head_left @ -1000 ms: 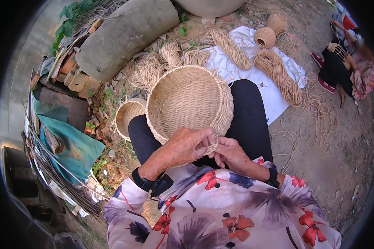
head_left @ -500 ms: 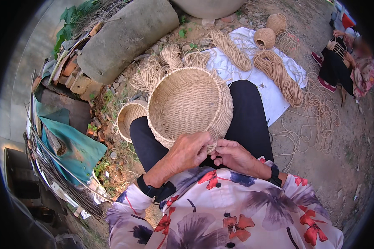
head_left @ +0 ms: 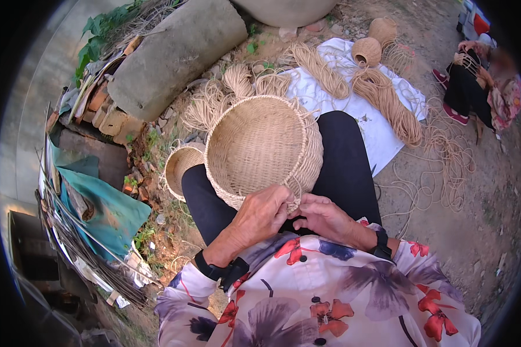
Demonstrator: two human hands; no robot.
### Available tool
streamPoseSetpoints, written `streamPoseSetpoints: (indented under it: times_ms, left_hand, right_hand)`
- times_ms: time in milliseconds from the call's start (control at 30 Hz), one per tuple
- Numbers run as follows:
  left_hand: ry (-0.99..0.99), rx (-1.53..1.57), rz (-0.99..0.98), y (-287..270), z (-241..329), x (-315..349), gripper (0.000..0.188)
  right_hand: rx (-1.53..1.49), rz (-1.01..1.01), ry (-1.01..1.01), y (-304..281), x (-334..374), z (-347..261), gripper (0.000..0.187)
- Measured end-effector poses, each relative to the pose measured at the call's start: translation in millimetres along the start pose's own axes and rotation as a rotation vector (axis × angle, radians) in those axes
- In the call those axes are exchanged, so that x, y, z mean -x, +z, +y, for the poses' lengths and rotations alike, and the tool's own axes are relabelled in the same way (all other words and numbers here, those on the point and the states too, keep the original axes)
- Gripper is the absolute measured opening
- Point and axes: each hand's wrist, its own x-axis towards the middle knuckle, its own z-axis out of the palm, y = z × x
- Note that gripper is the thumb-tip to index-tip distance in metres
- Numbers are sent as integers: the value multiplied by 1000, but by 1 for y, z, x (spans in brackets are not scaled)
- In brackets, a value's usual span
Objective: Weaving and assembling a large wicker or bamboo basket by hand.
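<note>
A round basket (head_left: 311,159) woven from tan cord rests on my lap, tilted so its hollow inside faces up. My left hand (head_left: 261,213) is closed on its near rim, fingers curled over the edge. Right beside it, my right hand (head_left: 325,215) has thumb and fingers drawn together at the same stretch of rim. What lies between those fingertips is too small to make out, perhaps a cord end. Short loose cords stick out along the basket's right rim.
A smaller woven basket (head_left: 185,162) sits by my left knee. Cord bundles (head_left: 388,104) lie on a white sheet (head_left: 382,156), with round woven pots (head_left: 366,52) behind. Loose cord (head_left: 448,168) trails over the ground. Another person (head_left: 474,87) sits at far right, handling cord work.
My hands stay at the near rim with only slight finger movement. The view has shifted a little; the basket keeps its place on my lap.
</note>
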Motion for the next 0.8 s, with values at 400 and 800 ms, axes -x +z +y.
streamPoseSetpoints:
  times_ms: [400,800]
  left_hand:
    - [238,-183,-146,-11,2,-4,30]
    - [113,-187,18,-3,4,1,31]
  right_hand:
    - [-1,20,-1,9,-3,-3,19]
    - [43,1,87,11,-6,-11,18]
